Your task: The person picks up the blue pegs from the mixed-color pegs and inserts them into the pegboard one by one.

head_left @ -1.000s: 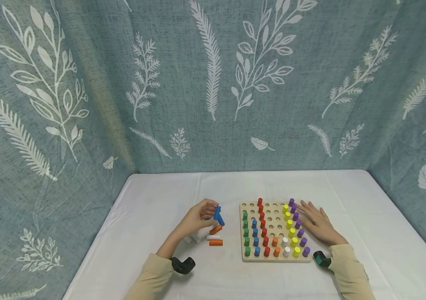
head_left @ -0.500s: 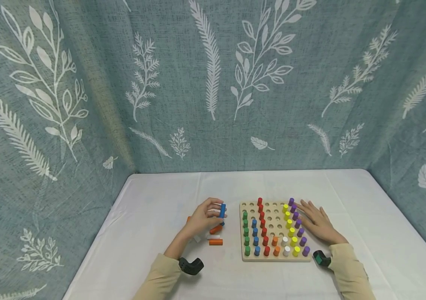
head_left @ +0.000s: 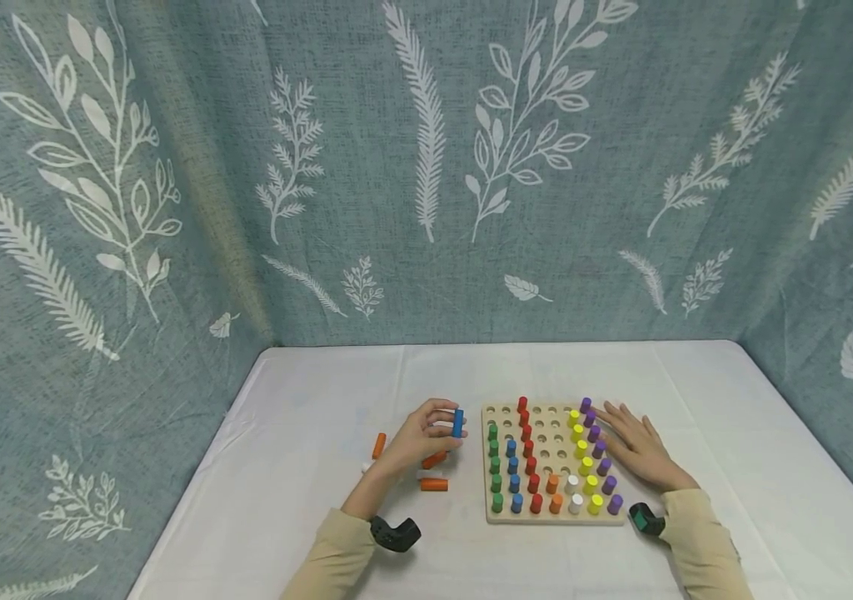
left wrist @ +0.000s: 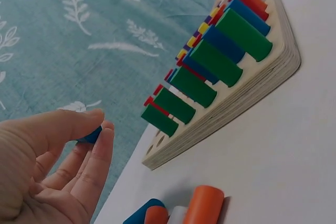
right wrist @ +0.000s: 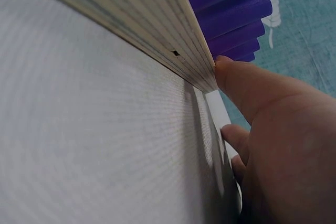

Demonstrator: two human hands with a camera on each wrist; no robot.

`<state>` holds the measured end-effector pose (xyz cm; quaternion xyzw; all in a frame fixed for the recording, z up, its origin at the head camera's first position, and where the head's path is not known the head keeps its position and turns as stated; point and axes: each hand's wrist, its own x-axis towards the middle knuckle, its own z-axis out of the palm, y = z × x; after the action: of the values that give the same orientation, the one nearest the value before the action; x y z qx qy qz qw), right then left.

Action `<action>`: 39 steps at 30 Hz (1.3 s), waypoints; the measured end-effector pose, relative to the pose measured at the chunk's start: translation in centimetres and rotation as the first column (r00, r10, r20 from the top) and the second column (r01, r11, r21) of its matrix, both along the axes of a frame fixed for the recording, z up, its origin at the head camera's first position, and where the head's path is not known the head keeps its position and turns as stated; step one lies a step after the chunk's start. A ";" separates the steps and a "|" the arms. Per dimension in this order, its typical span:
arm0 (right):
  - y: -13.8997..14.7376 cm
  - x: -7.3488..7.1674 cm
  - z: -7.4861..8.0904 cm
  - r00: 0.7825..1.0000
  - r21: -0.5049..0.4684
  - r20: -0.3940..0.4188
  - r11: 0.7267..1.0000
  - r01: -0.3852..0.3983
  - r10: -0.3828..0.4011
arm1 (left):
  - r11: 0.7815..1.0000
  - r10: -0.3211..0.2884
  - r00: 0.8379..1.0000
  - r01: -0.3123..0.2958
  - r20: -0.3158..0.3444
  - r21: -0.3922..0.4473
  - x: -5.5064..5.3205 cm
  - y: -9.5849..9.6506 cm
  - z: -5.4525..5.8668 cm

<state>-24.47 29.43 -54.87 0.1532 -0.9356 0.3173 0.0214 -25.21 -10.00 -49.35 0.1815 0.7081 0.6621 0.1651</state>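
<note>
In left hand point(head_left: 419, 436), 1 blue peg point(head_left: 458, 422)

1. The left arm point(head_left: 332, 546) reaches forward and leans to the right.
2. The left grip point(head_left: 417, 435) pinches, with its thumb point(left wrist: 86, 121) and fingers point(left wrist: 97, 169) bent toward each other.
3. The right arm point(head_left: 704, 537) reaches forward and leans to the left.
4. The right grip point(head_left: 636, 446) is palm down, its fingers point(head_left: 614, 412) a bit apart and its thumb point(right wrist: 262, 85) sticking out sideways.
</note>
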 end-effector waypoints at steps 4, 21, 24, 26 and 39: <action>0.1 0.1 0.0 1.000 0.001 0.000 1.000 0.000 0.000 | 1.000 0.015 1.000 -0.015 0.017 -0.015 0.2 0.4 -0.2; -0.1 -0.1 0.0 1.000 0.008 0.014 1.000 0.012 -0.012 | 0.995 0.076 0.997 -0.075 -0.004 0.065 0.2 2.1 0.0; -0.1 -0.1 0.0 1.000 0.003 0.005 1.000 0.009 -0.009 | 0.994 0.092 0.995 -0.091 -0.027 0.061 0.1 2.5 0.2; 0.0 -0.1 0.0 1.000 0.001 0.005 1.000 0.005 -0.005 | 0.994 0.097 0.995 -0.094 -0.038 0.056 0.0 2.8 0.2; -0.2 -0.1 0.0 1.000 0.009 0.021 1.000 0.005 -0.005 | 0.996 0.091 0.989 -0.093 -0.116 -0.011 -0.1 4.1 0.4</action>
<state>-24.54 29.26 -54.85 0.1475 -0.9375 0.3148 0.0117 -25.35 -5.91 -48.94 0.1853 0.7294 0.6516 0.0949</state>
